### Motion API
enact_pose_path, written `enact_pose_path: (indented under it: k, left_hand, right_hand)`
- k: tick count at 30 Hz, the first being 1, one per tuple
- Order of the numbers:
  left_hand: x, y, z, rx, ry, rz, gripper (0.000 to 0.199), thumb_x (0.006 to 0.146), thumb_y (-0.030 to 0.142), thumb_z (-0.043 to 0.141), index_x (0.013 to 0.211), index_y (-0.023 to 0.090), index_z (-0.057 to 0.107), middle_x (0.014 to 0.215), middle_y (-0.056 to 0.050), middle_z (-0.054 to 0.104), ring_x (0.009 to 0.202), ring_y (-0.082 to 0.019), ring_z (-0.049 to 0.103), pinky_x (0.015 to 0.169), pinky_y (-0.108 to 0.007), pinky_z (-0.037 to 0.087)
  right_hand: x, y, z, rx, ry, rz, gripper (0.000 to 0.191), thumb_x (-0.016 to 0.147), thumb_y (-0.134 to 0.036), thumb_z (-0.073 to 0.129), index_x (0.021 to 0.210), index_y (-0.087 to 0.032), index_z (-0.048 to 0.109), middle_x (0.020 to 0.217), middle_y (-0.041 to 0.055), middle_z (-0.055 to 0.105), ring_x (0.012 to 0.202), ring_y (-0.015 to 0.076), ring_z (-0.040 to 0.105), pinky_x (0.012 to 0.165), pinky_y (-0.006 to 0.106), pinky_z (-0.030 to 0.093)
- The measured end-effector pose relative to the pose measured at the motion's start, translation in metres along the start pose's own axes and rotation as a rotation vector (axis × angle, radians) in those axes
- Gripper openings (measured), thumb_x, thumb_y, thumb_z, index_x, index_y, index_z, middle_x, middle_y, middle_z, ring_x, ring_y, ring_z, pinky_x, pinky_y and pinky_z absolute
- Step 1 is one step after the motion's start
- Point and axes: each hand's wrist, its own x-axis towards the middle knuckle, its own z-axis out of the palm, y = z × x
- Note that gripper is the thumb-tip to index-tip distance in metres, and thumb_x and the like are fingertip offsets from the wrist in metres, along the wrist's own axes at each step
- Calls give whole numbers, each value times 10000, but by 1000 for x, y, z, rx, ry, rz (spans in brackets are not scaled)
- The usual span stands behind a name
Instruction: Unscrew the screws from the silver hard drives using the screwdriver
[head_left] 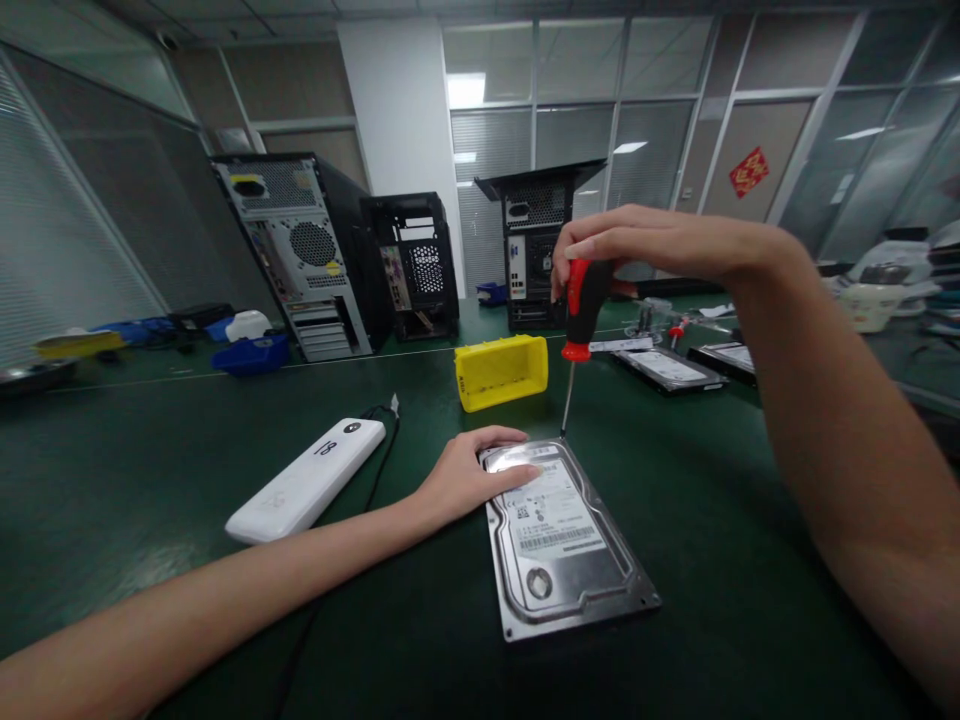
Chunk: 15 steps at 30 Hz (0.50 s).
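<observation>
A silver hard drive (562, 550) with a white label lies flat on the green table (405, 640). My left hand (469, 475) grips its far left corner, thumb on top of the label and fingers around the far edge. Above the drive, my right hand (600, 245) is wrapped over the top of a red and black screwdriver (583, 310). The screwdriver stands nearly upright, and its tip meets the far right corner of the drive.
Behind the drive lies a yellow bin (502, 375) on its side. A white power bank (307, 480) with a black cable is at left. More hard drives (667, 368) lie at back right. Computer cases (300, 250) and a blue bin (251, 355) stand farther back.
</observation>
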Motion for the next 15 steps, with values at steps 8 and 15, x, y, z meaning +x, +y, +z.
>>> enact_pose_path:
  k: [8, 15]
  left_hand:
    - [2, -2, 1, 1, 12, 1, 494, 734, 489, 658, 1134, 201, 616, 1172, -49, 620, 1086, -238, 557, 933, -343, 429]
    - [3, 1, 1, -22, 2, -30, 499, 732, 478, 666, 1142, 199, 608, 1179, -49, 613, 1083, -230, 557, 920, -329, 436]
  right_hand:
    - [-8, 4, -4, 122, -86, -2, 262, 849, -337, 578, 1039, -157, 586, 892, 31, 643, 670, 105, 583, 476, 183, 371]
    - [-5, 0, -2, -115, -7, -19, 221, 835, -367, 595, 889, -157, 636, 777, 14, 614, 605, 104, 508, 501, 208, 366]
